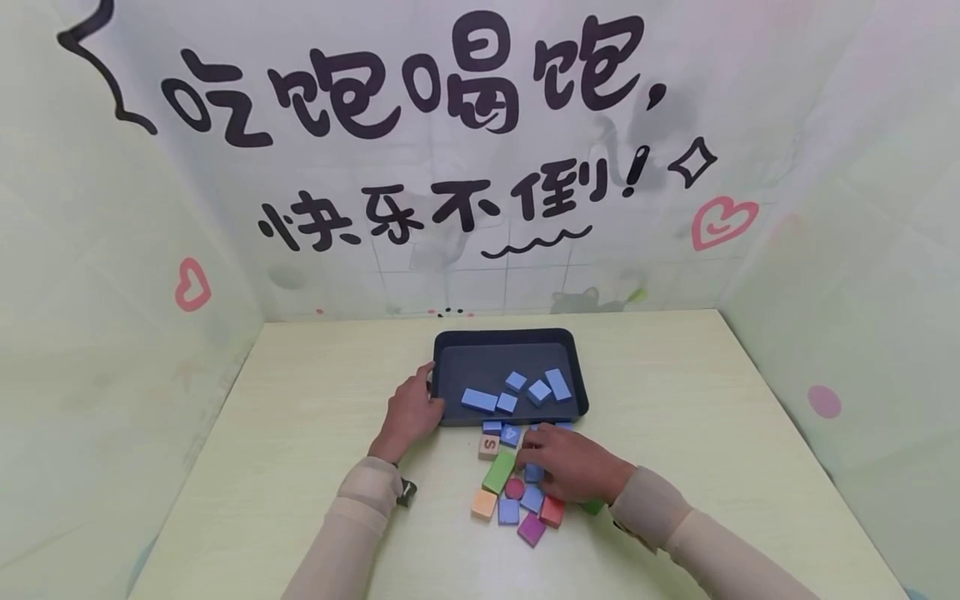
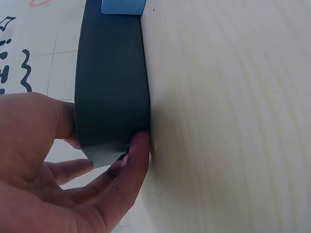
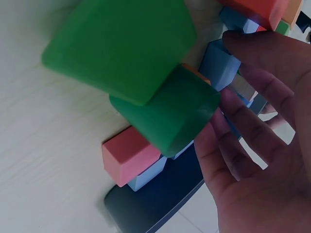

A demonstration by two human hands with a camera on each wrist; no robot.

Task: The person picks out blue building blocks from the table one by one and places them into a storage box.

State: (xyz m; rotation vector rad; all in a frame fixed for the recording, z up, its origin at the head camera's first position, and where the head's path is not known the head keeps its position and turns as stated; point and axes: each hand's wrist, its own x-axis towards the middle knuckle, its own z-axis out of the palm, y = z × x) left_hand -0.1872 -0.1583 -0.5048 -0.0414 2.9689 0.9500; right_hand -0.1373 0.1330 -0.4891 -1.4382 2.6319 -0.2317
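A dark tray with several blue blocks in its front part lies at the back of the table. My left hand grips the tray's left end, thumb on one side and fingers around the corner in the left wrist view. In front of the tray is a cluster of mixed blocks, with my right hand over its right side. Seen from the right wrist, its fingers are spread and loosely bent, and a blue block lies close between thumb and fingertips, not pinched.
The cluster includes a wooden letter block, a long green block, a red round piece, a peach block, a red block and a purple block. Printed fabric walls stand behind and beside the table.
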